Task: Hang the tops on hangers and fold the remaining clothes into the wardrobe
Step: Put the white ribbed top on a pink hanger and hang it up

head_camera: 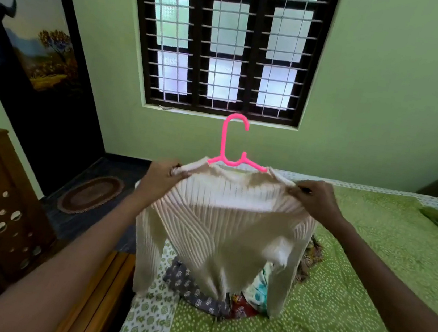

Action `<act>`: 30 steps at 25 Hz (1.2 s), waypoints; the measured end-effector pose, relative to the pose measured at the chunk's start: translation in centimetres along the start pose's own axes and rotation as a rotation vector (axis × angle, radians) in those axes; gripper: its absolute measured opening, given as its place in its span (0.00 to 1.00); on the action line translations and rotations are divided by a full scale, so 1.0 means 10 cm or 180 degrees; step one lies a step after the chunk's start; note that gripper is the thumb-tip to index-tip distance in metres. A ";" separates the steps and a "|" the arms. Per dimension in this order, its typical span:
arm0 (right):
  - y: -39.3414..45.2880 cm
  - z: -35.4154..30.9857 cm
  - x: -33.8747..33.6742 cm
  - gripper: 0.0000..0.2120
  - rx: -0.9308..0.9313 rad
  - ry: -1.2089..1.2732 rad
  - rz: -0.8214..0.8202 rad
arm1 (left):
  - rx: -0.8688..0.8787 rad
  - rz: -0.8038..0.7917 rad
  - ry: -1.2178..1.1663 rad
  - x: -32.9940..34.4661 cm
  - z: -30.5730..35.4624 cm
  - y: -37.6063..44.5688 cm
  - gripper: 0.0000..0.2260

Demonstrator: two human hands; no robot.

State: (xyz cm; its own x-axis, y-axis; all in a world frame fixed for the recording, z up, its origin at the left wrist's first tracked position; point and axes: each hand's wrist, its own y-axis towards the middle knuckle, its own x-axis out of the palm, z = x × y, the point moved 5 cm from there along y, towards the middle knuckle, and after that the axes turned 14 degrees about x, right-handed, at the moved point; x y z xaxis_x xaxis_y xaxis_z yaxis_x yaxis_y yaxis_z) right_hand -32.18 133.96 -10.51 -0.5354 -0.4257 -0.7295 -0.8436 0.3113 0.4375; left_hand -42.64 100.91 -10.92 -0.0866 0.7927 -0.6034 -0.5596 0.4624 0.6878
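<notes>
One cream ribbed top (221,222) hung on one pink hanger (232,151). Left hand (162,176) and right hand (315,198) each pinched a shoulder. One clothes pile (211,298) lay on the bed (346,308).

Single head-worn view, facing forward and down, close over bed (366,268)

Green patterned bed (346,308), heap of printed clothes (222,300) near its edge

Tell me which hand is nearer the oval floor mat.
Left. The left hand grips the top's shoulder just right of the oval mat; the right hand is farther right, over the bed.
</notes>
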 end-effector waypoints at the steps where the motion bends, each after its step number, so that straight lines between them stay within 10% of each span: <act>1: -0.02 0.06 0.05 0.12 0.0055 -0.0066 -0.0046 | -0.0025 0.0005 -0.0054 0.08 -0.06 -0.06 0.30; 10: -0.16 0.06 -0.46 0.06 0.0337 0.0143 0.0380 | -0.0452 -0.0411 -0.1217 0.19 0.02 0.13 0.03; 18: -0.76 0.49 -1.05 0.14 0.1068 0.0155 0.0509 | 0.0029 -0.1317 -0.1525 0.69 0.39 0.12 0.08; 30: -2.27 1.28 -2.66 0.10 0.1638 -0.0202 0.1200 | 0.1408 -0.0544 -0.1320 1.60 2.40 0.49 0.10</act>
State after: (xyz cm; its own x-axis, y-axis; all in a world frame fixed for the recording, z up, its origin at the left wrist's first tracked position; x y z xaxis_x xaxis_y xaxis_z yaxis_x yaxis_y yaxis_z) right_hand 1.76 149.05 -7.77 -0.7747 -0.1612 -0.6114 -0.4620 0.8045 0.3733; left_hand -27.00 125.41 -7.54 0.3504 0.7402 -0.5739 -0.1356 0.6464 0.7509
